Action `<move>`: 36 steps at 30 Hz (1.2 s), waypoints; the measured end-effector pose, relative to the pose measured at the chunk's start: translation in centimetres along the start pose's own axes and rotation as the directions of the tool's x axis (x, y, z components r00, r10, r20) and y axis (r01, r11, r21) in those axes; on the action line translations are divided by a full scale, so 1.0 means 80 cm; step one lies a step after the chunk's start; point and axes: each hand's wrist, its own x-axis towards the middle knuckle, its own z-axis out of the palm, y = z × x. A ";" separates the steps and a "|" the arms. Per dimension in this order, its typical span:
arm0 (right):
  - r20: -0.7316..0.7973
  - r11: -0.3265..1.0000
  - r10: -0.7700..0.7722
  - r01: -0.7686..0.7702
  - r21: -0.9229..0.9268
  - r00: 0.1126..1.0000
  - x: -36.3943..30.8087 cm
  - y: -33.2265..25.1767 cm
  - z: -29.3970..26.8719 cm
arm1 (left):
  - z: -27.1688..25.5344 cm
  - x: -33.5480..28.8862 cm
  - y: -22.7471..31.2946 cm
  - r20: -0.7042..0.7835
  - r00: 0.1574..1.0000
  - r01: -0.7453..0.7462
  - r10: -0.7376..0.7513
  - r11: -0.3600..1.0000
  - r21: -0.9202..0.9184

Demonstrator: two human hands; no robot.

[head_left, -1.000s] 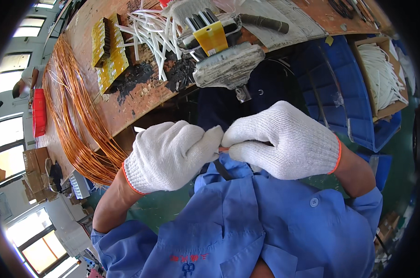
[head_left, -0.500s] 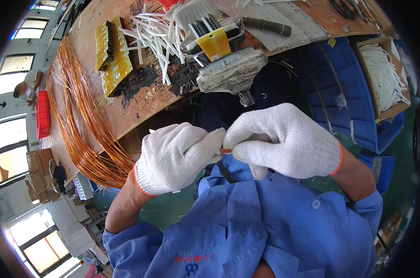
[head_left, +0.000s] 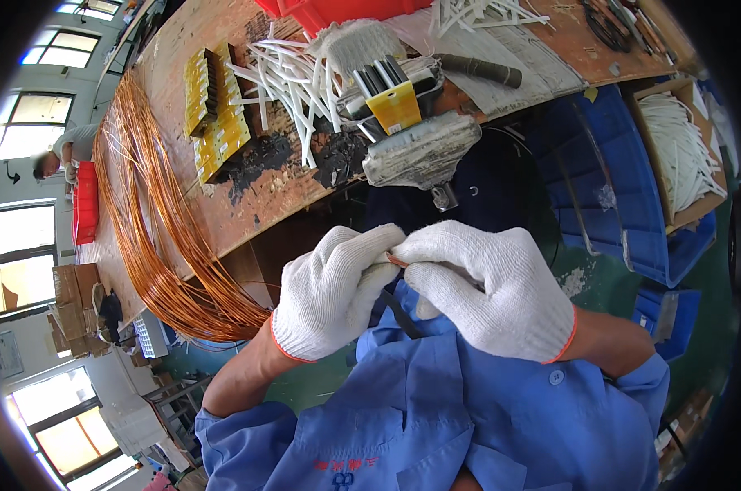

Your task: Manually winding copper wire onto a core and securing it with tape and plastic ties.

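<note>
Both hands wear white knitted gloves and meet in front of my chest, fingertips together. A short bit of copper wire shows between them. My right hand is closed, with that wire pinched between thumb and forefinger. My left hand is closed beside it, its fingertips at the wire; the rest of what it grips is hidden by the glove. Beyond my hands, a fixture holding a yellow-faced block with dark bars stands at the table edge. A long bundle of copper wires hangs over the edge near my left forearm.
White tubes lie scattered on the worn wooden table, beside yellow slotted strips. A red bin stands at the back. On the right, a blue crate adjoins a cardboard box of white strips. Another person is far left.
My left hand has shifted right and its fingers have bent up more. My right hand has tilted, and less copper wire shows between the fingertips. The whole view has shifted slightly.
</note>
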 end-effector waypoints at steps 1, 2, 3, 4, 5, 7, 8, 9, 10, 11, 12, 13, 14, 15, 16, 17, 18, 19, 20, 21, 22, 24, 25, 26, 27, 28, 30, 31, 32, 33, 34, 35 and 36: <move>-0.033 0.992 -0.108 0.105 -0.067 0.994 0.000 0.006 0.002 | 0.000 0.001 0.000 0.004 1.000 0.006 -0.006 1.000 -0.001; -0.030 0.989 -0.121 0.118 -0.087 0.992 0.000 0.008 0.002 | -0.001 0.001 0.000 0.008 1.000 0.012 -0.012 1.000 -0.002; -0.022 0.986 -0.135 0.132 -0.104 0.991 0.000 0.009 0.002 | -0.001 0.000 0.001 0.005 1.000 0.009 -0.009 1.000 0.004; -0.014 0.982 -0.149 0.146 -0.122 0.989 0.000 0.009 0.002 | -0.002 -0.001 0.000 0.002 1.000 0.006 -0.006 1.000 0.010; 0.000 0.985 -0.126 0.125 -0.122 0.992 0.001 0.007 0.002 | -0.002 -0.002 0.000 0.000 1.000 0.003 -0.003 1.000 0.017; 0.021 0.989 -0.073 0.075 -0.126 0.997 0.001 0.003 0.000 | -0.001 -0.001 -0.003 0.010 1.000 -0.024 0.024 0.998 0.060; 0.029 0.989 -0.067 0.070 -0.129 0.997 0.002 0.001 -0.001 | -0.001 -0.001 -0.005 0.016 0.999 -0.038 0.037 0.996 0.081; 0.041 0.989 -0.061 0.066 -0.131 0.997 0.002 -0.001 -0.003 | -0.003 -0.001 -0.005 0.032 0.997 -0.070 0.067 0.990 0.119; 0.052 0.989 -0.055 0.061 -0.133 0.997 0.003 -0.003 -0.004 | -0.006 0.000 -0.007 0.049 0.994 -0.102 0.096 0.982 0.156; 0.068 0.988 -0.062 0.070 -0.138 0.996 0.005 -0.004 -0.007 | -0.009 0.002 -0.009 0.067 0.990 -0.135 0.124 0.972 0.192; 0.084 0.987 -0.065 0.076 -0.142 0.994 0.006 -0.004 -0.009 | -0.012 0.003 -0.010 0.096 0.982 -0.181 0.163 0.961 0.210; 0.106 0.985 -0.066 0.082 -0.154 0.992 0.008 -0.005 -0.011 | -0.016 0.005 -0.012 0.126 0.971 -0.226 0.202 0.948 0.225; 0.127 0.982 -0.069 0.090 -0.166 0.989 0.010 -0.005 -0.014 | -0.021 0.007 -0.013 0.156 0.959 -0.271 0.238 0.932 0.240; 0.157 0.978 -0.068 0.097 -0.187 0.985 0.012 -0.007 -0.018 | -0.025 0.008 -0.012 0.204 0.948 -0.294 0.246 0.922 0.253; 0.183 0.978 -0.049 0.084 -0.188 0.982 0.014 -0.011 -0.021 | -0.030 0.010 -0.010 0.251 0.935 -0.317 0.252 0.910 0.266; 0.208 0.979 -0.031 0.072 -0.190 0.978 0.015 -0.015 -0.024 | -0.033 0.011 -0.009 0.298 0.919 -0.341 0.257 0.898 0.277; 0.235 0.979 -0.014 0.061 -0.194 0.972 0.019 -0.019 -0.026 | -0.037 0.014 -0.009 0.310 0.911 -0.362 0.274 0.890 0.279; 0.256 0.982 0.020 0.030 -0.189 0.966 0.022 -0.023 -0.027 | -0.040 0.016 -0.010 0.322 0.902 -0.383 0.289 0.880 0.280; 0.277 0.983 0.053 -0.001 -0.185 0.959 0.023 -0.025 -0.027 | -0.042 0.016 -0.011 0.333 0.892 -0.403 0.305 0.871 0.282; 0.275 0.987 0.076 -0.033 -0.159 0.958 0.023 -0.025 -0.027 | -0.041 0.017 -0.011 0.321 0.894 -0.403 0.313 0.873 0.273; 0.274 0.989 0.099 -0.064 -0.133 0.957 0.023 -0.026 -0.027 | -0.040 0.017 -0.011 0.307 0.896 -0.404 0.320 0.876 0.263; 0.265 0.991 0.120 -0.100 -0.090 0.957 0.022 -0.025 -0.027 | -0.039 0.019 -0.010 0.295 0.899 -0.401 0.324 0.880 0.254; 0.257 0.992 0.118 -0.103 -0.072 0.959 0.021 -0.023 -0.026 | -0.038 0.020 -0.008 0.297 0.899 -0.399 0.321 0.881 0.254; 0.248 0.993 0.117 -0.107 -0.054 0.962 0.020 -0.021 -0.026 | -0.038 0.022 -0.007 0.299 0.900 -0.396 0.318 0.882 0.254; 0.234 0.992 0.098 -0.075 -0.102 0.967 0.019 -0.020 -0.025 | -0.038 0.021 -0.006 0.313 0.901 -0.387 0.301 0.883 0.266; 0.221 0.988 0.078 -0.045 -0.151 0.972 0.018 -0.019 -0.025 | -0.038 0.020 -0.007 0.327 0.901 -0.379 0.284 0.883 0.278; 0.218 0.973 0.060 -0.009 -0.229 0.974 0.017 -0.016 -0.025 | -0.038 0.019 -0.007 0.343 0.900 -0.378 0.268 0.874 0.307; 0.226 0.966 0.063 -0.002 -0.259 0.972 0.017 -0.013 -0.026 | -0.039 0.019 -0.007 0.346 0.899 -0.384 0.270 0.865 0.324; 0.235 0.958 0.066 0.004 -0.288 0.970 0.017 -0.012 -0.026 | -0.039 0.020 -0.006 0.349 0.897 -0.390 0.271 0.855 0.341; 0.230 0.952 0.089 -0.015 -0.306 0.969 0.017 -0.013 -0.026 | -0.039 0.022 -0.007 0.353 0.885 -0.416 0.304 0.858 0.302; 0.226 0.945 0.113 -0.034 -0.325 0.968 0.018 -0.014 -0.026 | -0.040 0.023 -0.003 0.386 0.881 -0.398 0.275 0.871 0.288; 0.221 0.938 0.136 -0.053 -0.343 0.966 0.018 -0.015 -0.026 | -0.041 0.024 0.002 0.418 0.875 -0.379 0.246 0.884 0.273; 0.258 0.942 0.102 -0.009 -0.337 0.961 0.018 -0.012 -0.025 | -0.043 0.025 0.009 0.451 0.865 -0.363 0.220 0.894 0.261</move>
